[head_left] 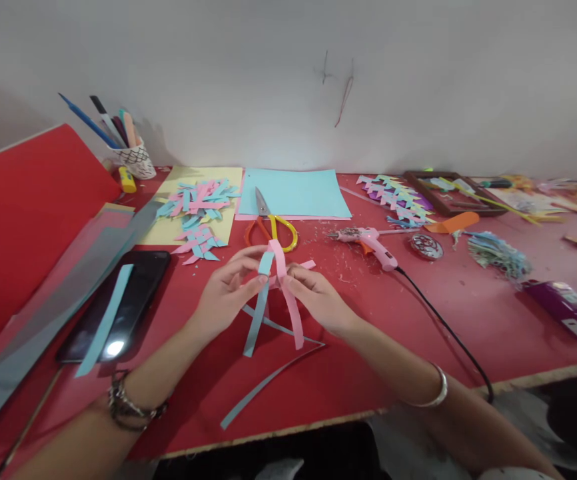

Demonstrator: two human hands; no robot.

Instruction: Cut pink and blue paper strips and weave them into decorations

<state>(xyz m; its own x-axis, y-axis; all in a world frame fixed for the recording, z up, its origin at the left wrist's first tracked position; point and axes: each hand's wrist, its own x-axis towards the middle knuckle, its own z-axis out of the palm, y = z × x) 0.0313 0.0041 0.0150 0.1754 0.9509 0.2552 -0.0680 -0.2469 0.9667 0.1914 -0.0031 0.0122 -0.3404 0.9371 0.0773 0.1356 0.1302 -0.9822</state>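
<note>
Over the middle of the red table, my left hand (233,283) pinches a light blue paper strip (255,323) that hangs down from its fingers. My right hand (318,293) grips a pink paper strip (294,313), looped over at the top and crossing the blue one near the fingertips. Below them a thin blue-grey paper strip (268,385) lies bent on the table. Just beyond my hands rest scissors (271,227) with red and yellow handles. Some of the strips' crossing is hidden behind my fingers.
A pink glue gun (368,243) with a black cord lies to the right. Folded paper pieces (198,207) pile on yellow paper. A black phone (141,293) bears another blue strip (108,313). A pen cup (137,160) stands back left; a purple power strip (566,310) lies right.
</note>
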